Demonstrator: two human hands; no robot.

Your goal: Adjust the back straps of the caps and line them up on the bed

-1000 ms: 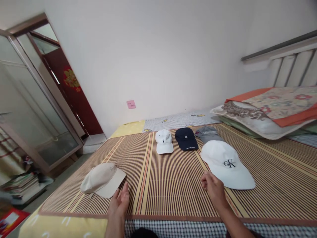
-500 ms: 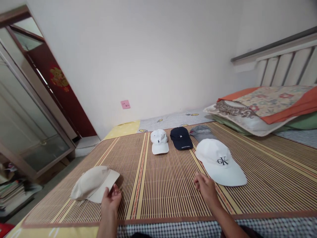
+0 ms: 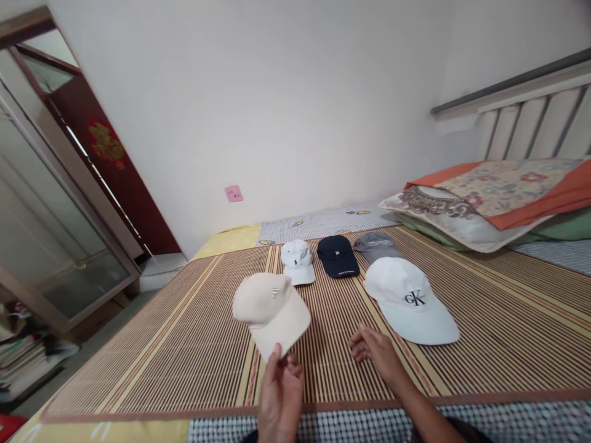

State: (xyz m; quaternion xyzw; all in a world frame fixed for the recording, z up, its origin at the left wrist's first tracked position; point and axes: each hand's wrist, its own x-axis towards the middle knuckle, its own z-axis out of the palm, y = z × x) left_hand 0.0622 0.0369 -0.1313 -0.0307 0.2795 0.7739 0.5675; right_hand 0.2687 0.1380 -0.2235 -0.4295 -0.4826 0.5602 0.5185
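My left hand [image 3: 281,387] pinches the brim edge of a beige baseball cap [image 3: 265,301], which is tilted with its front and small emblem facing me. Over the mat, my right hand [image 3: 373,349] has its fingers curled loosely together, with nothing visible in them. Close beside that hand lies a large white cap [image 3: 401,295] with black "CK"-like letters, its brim pointing right. Farther back sit a small white cap [image 3: 297,261] with a dark logo, a navy cap [image 3: 338,256] and a grey cap [image 3: 376,244], which is partly hidden behind the large white one.
A striped bamboo mat [image 3: 175,351] covers the bed. Pillows [image 3: 503,200] are piled at the right, near a white headboard [image 3: 540,126]. Past the bed's left side stand a sliding glass door [image 3: 50,203] and a pile of books [image 3: 23,360].
My left hand has carried the beige cap from the left of the mat toward the middle, turning its front toward me. My right hand has shifted slightly left.
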